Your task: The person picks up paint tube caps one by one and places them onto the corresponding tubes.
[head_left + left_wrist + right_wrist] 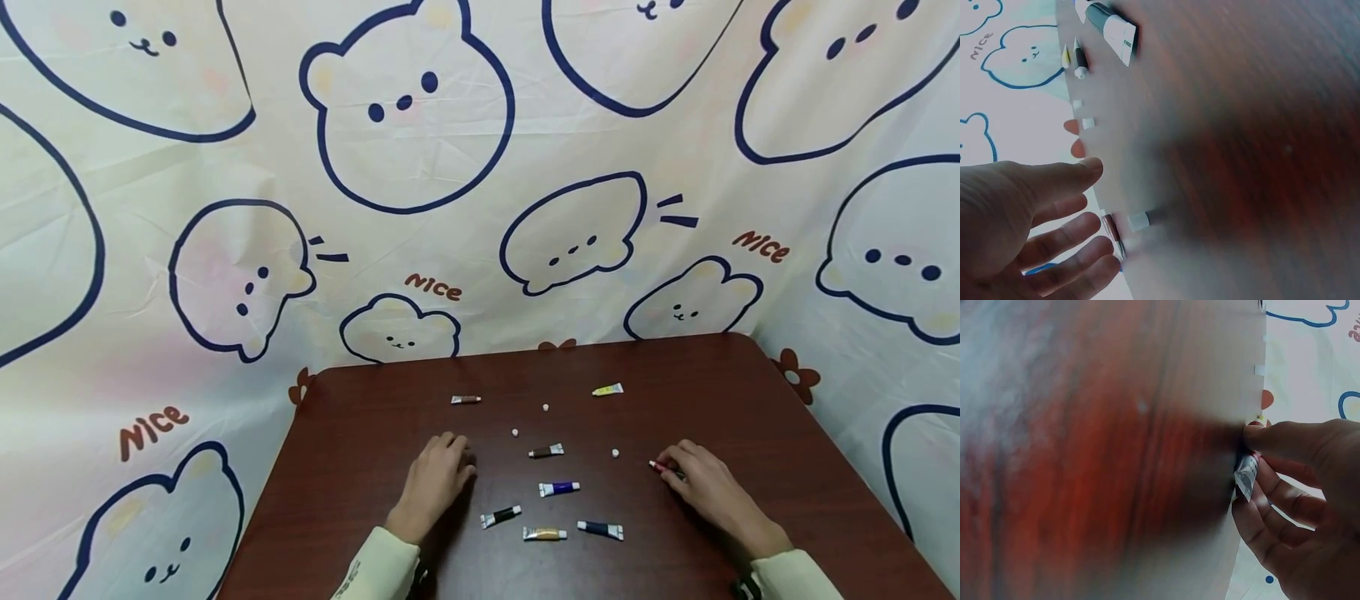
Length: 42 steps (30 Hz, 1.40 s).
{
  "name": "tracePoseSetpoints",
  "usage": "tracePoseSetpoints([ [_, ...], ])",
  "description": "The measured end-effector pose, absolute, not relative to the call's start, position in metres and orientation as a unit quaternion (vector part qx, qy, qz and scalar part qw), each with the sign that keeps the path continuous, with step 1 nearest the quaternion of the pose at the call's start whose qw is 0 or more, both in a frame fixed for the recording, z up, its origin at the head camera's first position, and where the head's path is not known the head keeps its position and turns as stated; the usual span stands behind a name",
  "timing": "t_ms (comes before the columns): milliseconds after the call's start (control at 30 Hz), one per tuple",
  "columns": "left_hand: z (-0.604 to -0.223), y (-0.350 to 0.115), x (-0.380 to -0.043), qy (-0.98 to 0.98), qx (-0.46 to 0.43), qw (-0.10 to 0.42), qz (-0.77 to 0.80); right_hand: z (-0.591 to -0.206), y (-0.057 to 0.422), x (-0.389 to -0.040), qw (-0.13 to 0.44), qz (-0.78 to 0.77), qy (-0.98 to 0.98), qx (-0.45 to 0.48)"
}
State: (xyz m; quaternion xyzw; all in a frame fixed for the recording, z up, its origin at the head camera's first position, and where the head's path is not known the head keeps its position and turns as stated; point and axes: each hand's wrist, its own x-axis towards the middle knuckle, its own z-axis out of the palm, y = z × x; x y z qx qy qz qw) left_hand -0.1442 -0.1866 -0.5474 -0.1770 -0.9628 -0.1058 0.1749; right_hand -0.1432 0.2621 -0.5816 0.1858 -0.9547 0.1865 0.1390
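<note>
My right hand [701,483] pinches a small red paint tube [658,467] between thumb and fingers at the right of the table. In the right wrist view the tube's flat silver end [1247,475] sticks out below the thumb. My left hand [433,483] rests at the left with its fingers loosely bent and nothing in them. A small white cap [1139,220] stands just beyond its fingertips in the left wrist view. Past it lies a brown paint tube [1111,227]. Between the hands lie a dark brown tube [547,451] and a purple tube [559,489].
Closer to me lie a black tube [500,517], an ochre tube [544,534] and a dark blue tube [601,530]. A yellow tube [608,390] lies near the back. Loose white caps [616,453] dot the brown table [360,467]. A printed cloth [405,167] hangs behind.
</note>
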Motion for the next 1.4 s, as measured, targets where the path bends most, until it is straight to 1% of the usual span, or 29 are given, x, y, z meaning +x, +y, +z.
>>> tracePoseSetpoints([
  [233, -0.547, -0.193, -0.143, -0.971, -0.154, 0.148, -0.111, -0.578, 0.26, -0.145, 0.155, 0.189, -0.951, 0.189],
  [400, -0.547, -0.197, -0.142, -0.972, -0.148, 0.145, -0.109, -0.572, 0.258, -0.144, 0.144, 0.188, -0.954, 0.182],
  [600, -0.545, -0.2, -0.141, -0.975, -0.14, 0.135, -0.108, -0.569, 0.256, -0.144, 0.162, 0.187, -0.951, 0.188],
  [867, -0.545, -0.203, -0.136, -0.981, -0.13, 0.123, -0.082, -0.564, 0.255, -0.144, 0.149, 0.187, -0.954, 0.182],
  [1100, -0.551, -0.205, -0.134, -0.975, -0.145, 0.15, -0.077, -0.563, 0.253, -0.143, 0.142, 0.19, -0.955, 0.177],
  [1267, -0.557, -0.207, -0.134, -0.965, -0.168, 0.181, -0.091, -0.562, 0.251, -0.142, 0.169, 0.189, -0.948, 0.19],
  [1333, -0.571, -0.212, -0.139, -0.957, -0.18, 0.206, -0.095, -0.561, 0.25, -0.142, 0.183, 0.188, -0.945, 0.197],
  [1400, -0.571, -0.212, -0.14, -0.952, -0.185, 0.222, -0.1, -0.558, 0.249, -0.142, 0.19, 0.189, -0.942, 0.202],
])
